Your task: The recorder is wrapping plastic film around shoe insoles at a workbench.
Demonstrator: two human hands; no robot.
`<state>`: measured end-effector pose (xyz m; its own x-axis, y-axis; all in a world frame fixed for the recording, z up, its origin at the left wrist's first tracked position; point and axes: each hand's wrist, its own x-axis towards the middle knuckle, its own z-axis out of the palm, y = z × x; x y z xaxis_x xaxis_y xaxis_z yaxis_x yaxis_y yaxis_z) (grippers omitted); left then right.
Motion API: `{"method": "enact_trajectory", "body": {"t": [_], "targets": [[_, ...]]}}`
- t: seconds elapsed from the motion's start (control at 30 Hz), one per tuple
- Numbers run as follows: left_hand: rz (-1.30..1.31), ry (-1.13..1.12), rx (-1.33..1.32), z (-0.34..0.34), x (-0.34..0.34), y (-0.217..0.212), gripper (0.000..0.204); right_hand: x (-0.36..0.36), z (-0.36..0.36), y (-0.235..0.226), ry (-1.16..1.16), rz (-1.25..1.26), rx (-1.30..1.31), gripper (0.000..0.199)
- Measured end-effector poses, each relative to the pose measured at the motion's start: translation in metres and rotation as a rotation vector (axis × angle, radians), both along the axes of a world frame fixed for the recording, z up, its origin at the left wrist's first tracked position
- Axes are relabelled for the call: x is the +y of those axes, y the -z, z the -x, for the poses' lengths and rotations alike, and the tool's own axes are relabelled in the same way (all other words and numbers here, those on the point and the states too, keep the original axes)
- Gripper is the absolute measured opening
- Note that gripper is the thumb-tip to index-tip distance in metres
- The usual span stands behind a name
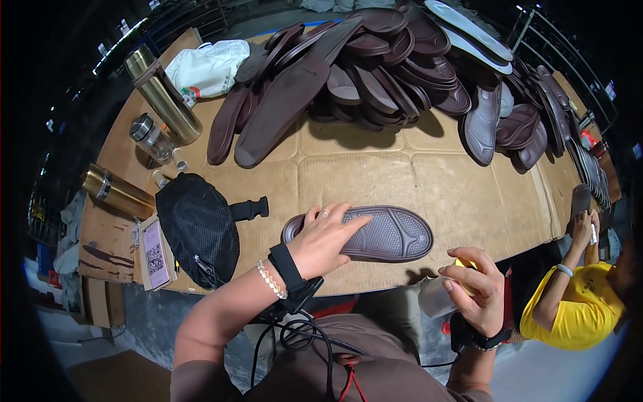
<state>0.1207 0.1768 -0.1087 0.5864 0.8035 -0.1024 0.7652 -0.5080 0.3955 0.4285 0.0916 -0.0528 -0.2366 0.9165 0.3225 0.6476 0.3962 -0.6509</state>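
Observation:
A dark brown, textured shoe sole [395, 231] lies lengthwise across the cardboard near the front edge. My left hand [325, 238] rests on its left half with the fingers spread, palm down. To the right of the sole, over the table's front edge, my right hand [477, 288] is closed round a small yellow object [463, 263]. The fingers cover most of that object, so its kind cannot be made out. A pale, translucent thing [435, 299] shows beside these fingers; whether it is joined to the yellow object is unclear.
A big heap of brown soles [382, 67] covers the far side, with more soles [482, 127] at right. A black mesh pouch [201, 228], gold flasks [164, 97] and a clear bottle [153, 139] stand or lie left. A co-worker in yellow [576, 305] sits at right.

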Motion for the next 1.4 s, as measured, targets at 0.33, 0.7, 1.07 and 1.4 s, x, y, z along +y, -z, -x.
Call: {"method": "enact_trajectory", "body": {"t": [0.33,0.7,1.07,1.4], "targets": [[0.57,0.013,-0.461,0.004,0.063,-0.021,0.057,0.014,0.001,0.009,-0.033,-0.006,0.066,0.014],[0.844,0.029,-0.59,-0.004,0.05,-0.019,0.049,0.038,0.007,-0.014,-0.199,0.035,0.057,0.015],[0.762,0.076,-0.614,0.006,0.011,0.013,0.066,0.048,0.019,-0.016,-0.293,0.262,0.068,0.017],[0.867,-0.358,-1.516,-0.008,0.02,-0.023,0.035,0.028,0.025,-0.023,-0.6,0.387,0.308,0.02]]}}
